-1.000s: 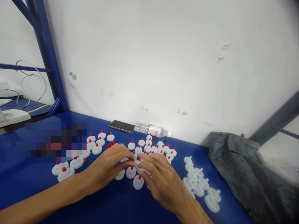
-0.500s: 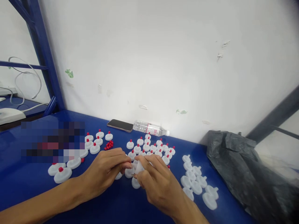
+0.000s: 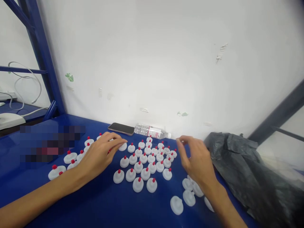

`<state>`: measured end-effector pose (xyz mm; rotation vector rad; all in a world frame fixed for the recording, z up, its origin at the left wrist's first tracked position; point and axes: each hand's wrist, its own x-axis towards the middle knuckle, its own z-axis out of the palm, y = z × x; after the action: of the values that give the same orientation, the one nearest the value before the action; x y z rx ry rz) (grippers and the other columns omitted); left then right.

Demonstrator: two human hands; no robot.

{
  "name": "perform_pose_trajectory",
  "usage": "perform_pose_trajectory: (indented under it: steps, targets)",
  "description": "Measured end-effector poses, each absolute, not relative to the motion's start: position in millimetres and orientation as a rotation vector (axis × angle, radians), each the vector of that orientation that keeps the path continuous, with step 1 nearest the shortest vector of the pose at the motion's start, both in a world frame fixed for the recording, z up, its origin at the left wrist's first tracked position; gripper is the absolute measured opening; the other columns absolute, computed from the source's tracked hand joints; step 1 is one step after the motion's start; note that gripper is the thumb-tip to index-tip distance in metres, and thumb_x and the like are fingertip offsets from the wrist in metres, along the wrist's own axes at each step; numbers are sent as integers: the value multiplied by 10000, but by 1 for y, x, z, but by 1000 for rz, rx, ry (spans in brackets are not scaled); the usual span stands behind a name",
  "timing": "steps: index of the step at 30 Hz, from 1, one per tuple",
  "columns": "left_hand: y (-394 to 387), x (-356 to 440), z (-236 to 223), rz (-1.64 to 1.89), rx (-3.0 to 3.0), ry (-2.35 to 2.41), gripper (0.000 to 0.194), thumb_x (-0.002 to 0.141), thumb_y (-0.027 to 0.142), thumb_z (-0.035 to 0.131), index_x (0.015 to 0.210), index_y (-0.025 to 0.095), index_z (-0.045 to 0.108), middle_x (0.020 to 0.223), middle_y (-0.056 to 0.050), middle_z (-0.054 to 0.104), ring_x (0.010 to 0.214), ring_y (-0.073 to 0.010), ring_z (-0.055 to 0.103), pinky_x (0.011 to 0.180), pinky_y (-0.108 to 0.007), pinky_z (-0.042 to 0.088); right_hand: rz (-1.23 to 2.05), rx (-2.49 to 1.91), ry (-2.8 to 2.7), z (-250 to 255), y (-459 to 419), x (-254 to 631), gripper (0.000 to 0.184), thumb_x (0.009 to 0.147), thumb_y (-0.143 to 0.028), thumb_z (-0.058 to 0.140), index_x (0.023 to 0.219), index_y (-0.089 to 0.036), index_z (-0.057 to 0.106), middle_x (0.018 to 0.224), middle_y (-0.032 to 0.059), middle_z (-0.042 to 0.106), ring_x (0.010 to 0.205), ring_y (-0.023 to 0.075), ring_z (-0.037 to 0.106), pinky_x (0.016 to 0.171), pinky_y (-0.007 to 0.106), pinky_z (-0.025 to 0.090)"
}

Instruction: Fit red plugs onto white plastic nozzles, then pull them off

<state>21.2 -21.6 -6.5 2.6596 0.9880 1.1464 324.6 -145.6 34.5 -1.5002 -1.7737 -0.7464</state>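
Note:
My left hand (image 3: 104, 148) is at the left of the centre, its thumb and fingertips pinched at the top of a white round plastic piece (image 3: 123, 147). The fingers hide that piece's tip. Behind the same hand a little red from the small caps shows. My right hand (image 3: 194, 156) is raised above the right part of the table, thumb and fingers loosely curved, with nothing visible between them. Below it lie white pieces with bare nozzles (image 3: 177, 205). Between the hands stand several white pieces with red caps (image 3: 145, 174).
More red-capped pieces (image 3: 70, 156) sit at the left. A phone (image 3: 121, 128) and a clear bottle (image 3: 152, 131) lie along the wall. On the right a black plastic bag (image 3: 237, 164) spreads over the blue table (image 3: 95, 205). A blurred patch covers the far left.
My hands have come apart from the middle. The left has moved slightly up with a white piece at its fingertips; the right has moved up and right, uncovering pieces below it.

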Motion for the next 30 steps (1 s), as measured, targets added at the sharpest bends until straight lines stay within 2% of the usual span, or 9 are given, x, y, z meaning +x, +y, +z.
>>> perform_pose_trajectory:
  steps: [5,7,10,13,16,19,23,30]
  targets:
    - [-12,23,-24,954,2755,943,279,995,277,467,1061,234,735,1000,-60,738,956,-229,609,883,-392,495,-695,-1992,-1651,37,-142,358,193,996,-308,436,965,-218,603,849,44,721,813,224,685,793,350,429]
    - [-13,25,-26,940,2763,952,254,989,300,492,1067,228,723,1002,-54,747,966,-229,624,888,-382,502,-620,-2215,-1640,33,-141,366,225,998,-324,420,984,-212,614,891,70,732,836,241,699,744,346,420]
    - [-11,23,-22,926,2789,1008,299,1006,302,439,1144,212,690,1061,-65,739,1014,-235,624,913,-380,495,-491,-2447,-1642,22,-141,375,289,1003,-354,393,999,-196,635,888,117,735,820,275,706,672,351,401]
    - [-4,16,-15,904,2834,1122,353,1007,247,378,1134,171,698,1086,-108,724,1041,-277,587,925,-430,468,-426,-2488,-1662,9,-143,380,307,993,-371,412,982,-189,659,835,139,738,766,298,707,623,360,386]
    - [2,10,-14,837,2882,1245,329,974,225,418,1024,144,733,1004,-138,724,961,-311,556,864,-466,455,-395,-2504,-1685,0,-144,381,268,963,-369,472,981,-201,680,803,140,739,737,299,704,595,354,389]
    - [5,8,-18,733,2931,1301,275,941,220,473,946,154,740,940,-138,720,926,-310,544,842,-455,447,-382,-2493,-1726,-5,-143,382,200,924,-349,538,963,-223,689,819,127,747,754,302,709,589,346,400]
    - [2,9,-23,611,2983,1328,241,929,208,496,939,160,732,920,-136,707,916,-312,533,821,-438,439,-393,-2467,-1757,-7,-142,382,136,877,-282,593,967,-235,682,839,121,756,748,321,714,582,354,407]
    - [-2,9,-19,517,3015,1399,184,925,180,521,919,147,702,932,-135,662,915,-317,508,790,-422,417,-422,-2411,-1773,-3,-143,380,150,867,-236,564,976,-259,666,852,98,756,758,320,717,586,358,413]
